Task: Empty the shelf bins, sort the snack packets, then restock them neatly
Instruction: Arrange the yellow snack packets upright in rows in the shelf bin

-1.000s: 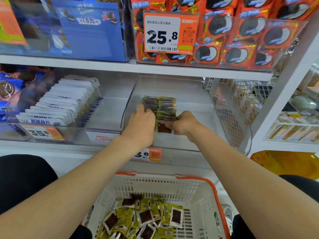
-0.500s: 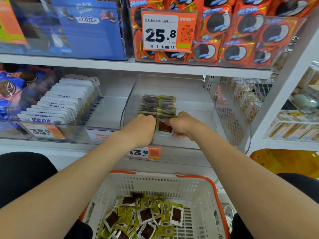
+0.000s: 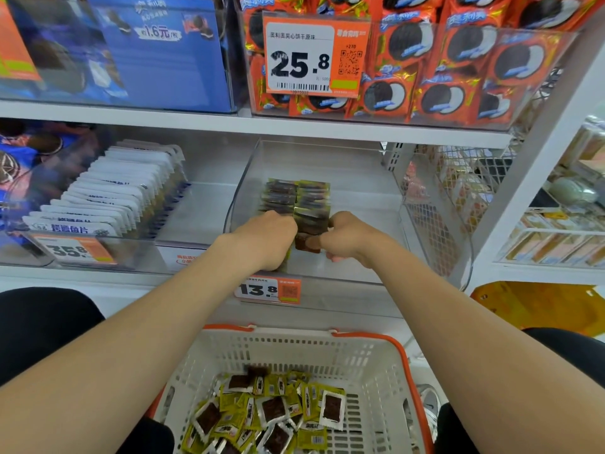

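Nearest, a white basket point(image 3: 327, 355) with an orange rim holds loose packets point(image 3: 271, 411), yellow-green with a dark brown window, lying in a heap; their print is too small to read. Above it, on the front lip of a clear bin point(image 3: 360, 178), an orange-and-white tag point(image 3: 268, 290) reads 13.8 beside a QR code. Both hands reach into that bin, close together but not touching; the left hand point(image 3: 265, 239) sits knuckles-up at the near end of the rows point(image 3: 296, 194), its fingers curled out of sight, so whether it grips anything I cannot tell; the right hand point(image 3: 350, 239) pinches a brown packet point(image 3: 307, 240) between thumb and forefinger at the near end of the right row. The rows, two side by side, stand on edge in the middle of the bin floor and run toward its back wall. In the bin to the left, white packs point(image 3: 124, 185) stand filed front to back, the front one printed in blue with characters ending 鱼片; a tag point(image 3: 72, 250) on that bin's front reads 35.8. Beyond the white shelf point(image 3: 196, 121) above, a large tag point(image 3: 316, 55) reads 奥利奥夹心饼干原味 and 25.8, with a barcode and QR code; behind it orange packs point(image 3: 458, 60) picture a dark sandwich biscuit; to their left a blue box point(image 3: 163, 44) is marked 1.6元/枚.
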The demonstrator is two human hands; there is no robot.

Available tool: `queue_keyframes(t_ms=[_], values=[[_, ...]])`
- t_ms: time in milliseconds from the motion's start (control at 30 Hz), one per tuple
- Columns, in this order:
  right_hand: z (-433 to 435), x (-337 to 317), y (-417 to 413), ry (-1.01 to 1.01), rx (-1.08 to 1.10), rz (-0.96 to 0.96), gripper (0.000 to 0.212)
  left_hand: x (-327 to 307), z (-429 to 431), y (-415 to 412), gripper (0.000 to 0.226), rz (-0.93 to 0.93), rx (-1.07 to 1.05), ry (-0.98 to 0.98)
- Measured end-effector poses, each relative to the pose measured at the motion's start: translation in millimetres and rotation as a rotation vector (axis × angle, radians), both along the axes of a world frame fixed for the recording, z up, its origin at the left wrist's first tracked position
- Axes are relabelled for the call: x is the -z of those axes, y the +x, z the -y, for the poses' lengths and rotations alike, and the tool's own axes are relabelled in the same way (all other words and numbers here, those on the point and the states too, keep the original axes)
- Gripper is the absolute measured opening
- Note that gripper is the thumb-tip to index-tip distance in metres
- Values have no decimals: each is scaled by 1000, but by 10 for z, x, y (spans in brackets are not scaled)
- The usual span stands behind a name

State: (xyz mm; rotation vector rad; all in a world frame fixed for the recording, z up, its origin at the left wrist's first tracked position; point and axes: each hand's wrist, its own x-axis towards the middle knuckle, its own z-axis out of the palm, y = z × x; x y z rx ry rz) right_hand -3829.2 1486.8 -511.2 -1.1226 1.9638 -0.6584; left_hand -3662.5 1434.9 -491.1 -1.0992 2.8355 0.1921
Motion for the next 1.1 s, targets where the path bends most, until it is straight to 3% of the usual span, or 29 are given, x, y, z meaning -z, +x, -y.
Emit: queue_keyframes(t_ms=[133, 300, 400, 533, 667, 767, 900, 1100], values=[[35, 75, -22, -1, 29, -90, 36, -12, 27, -5, 29, 44, 17, 15], [75, 60, -12, 3, 28, -111, 39, 2, -55, -39, 30, 85, 24, -90], [76, 67, 4, 1, 24, -117, 40, -39, -80, -52, 19, 133, 24, -140], [80, 86, -8, 1, 14, -96, 37, -80, -90, -62, 25, 161, -8, -231], [92, 72, -33, -19, 58, -50, 29, -103, -91, -62, 29, -44, -100, -174], [87, 48, -29, -36, 14, -54, 25, -123, -105, -33, 17, -204, -154, -196], [61, 35, -31, -68, 50, -23, 26, -103, -88, 37, 18, -215, -159, -138], [30, 20, 3, -86, 39, -171, 36, -137, -165, 93, 33, -169, -104, -147]])
